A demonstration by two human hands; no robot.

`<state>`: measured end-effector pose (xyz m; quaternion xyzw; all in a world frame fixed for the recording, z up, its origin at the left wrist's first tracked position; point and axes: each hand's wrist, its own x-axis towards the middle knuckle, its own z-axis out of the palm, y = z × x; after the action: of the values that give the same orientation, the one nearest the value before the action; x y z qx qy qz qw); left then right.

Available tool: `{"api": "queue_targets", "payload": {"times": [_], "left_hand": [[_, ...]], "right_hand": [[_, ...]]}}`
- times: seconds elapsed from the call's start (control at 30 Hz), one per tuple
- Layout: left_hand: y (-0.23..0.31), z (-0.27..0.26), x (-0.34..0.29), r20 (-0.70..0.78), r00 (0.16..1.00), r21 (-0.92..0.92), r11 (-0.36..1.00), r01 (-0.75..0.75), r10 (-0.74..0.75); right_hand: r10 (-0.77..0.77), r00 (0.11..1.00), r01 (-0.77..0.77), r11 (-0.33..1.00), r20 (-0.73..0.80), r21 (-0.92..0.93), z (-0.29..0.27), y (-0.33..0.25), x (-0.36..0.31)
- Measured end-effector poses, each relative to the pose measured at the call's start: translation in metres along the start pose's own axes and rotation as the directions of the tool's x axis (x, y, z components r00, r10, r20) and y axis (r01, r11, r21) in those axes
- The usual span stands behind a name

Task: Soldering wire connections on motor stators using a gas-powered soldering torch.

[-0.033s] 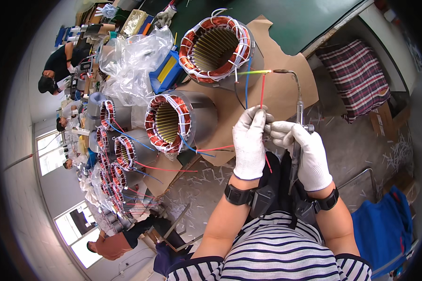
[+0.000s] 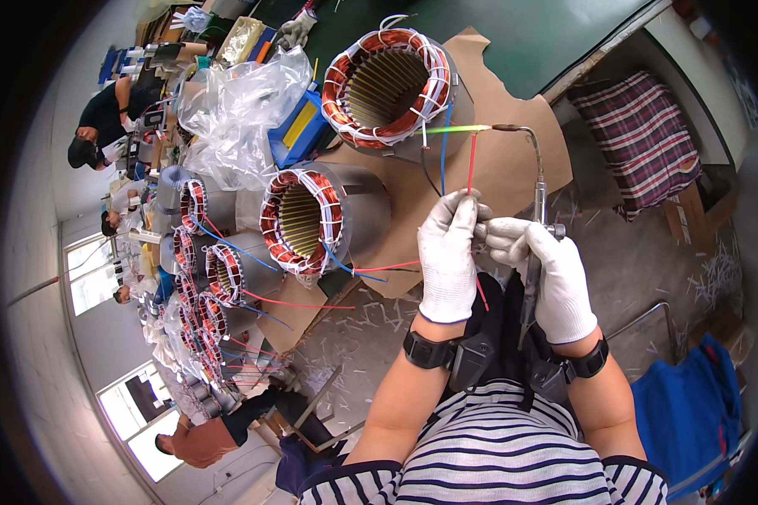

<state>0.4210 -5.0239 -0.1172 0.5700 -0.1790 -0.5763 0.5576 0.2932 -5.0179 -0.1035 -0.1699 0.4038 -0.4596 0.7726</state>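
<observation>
Torch tip (image 2: 505,128) shifted right, copper windings (image 2: 333,91) rimming open stator (image 2: 461,101)

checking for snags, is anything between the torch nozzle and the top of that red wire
Nothing solid is visible between the nozzle of the torch in the right hand and the top of the red wire in the left hand; only what looks like a green flame crosses there.

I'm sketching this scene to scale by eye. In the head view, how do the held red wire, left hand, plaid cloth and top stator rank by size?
1. Top stator and plaid cloth: too alike to rank
2. Left hand
3. Red wire
</observation>
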Motion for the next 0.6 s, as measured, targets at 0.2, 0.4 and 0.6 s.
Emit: {"api": "queue_targets", "payload": {"times": [0.2,0.4,0.6], "left_hand": [[-0.0005,-0.0014,-0.0007,0.007,1.000,-0.046,0.999,-0.001,0.002],[0.0014,-0.0022,-0.0012,0.002,1.000,-0.028,1.000,0.003,-0.003],[0.0009,-0.0019,-0.0014,0.007,1.000,-0.039,0.999,0.004,-0.004]], "right_hand": [[0.003,1.000,-0.001,0.997,-0.021,0.081,-0.0012,0.0025,-0.0010],[0.033,0.999,-0.032,0.999,-0.015,0.035,0.0013,-0.0001,-0.0013],[0.053,0.998,-0.053,0.998,-0.019,0.025,-0.0002,0.0011,-0.0001]]}}
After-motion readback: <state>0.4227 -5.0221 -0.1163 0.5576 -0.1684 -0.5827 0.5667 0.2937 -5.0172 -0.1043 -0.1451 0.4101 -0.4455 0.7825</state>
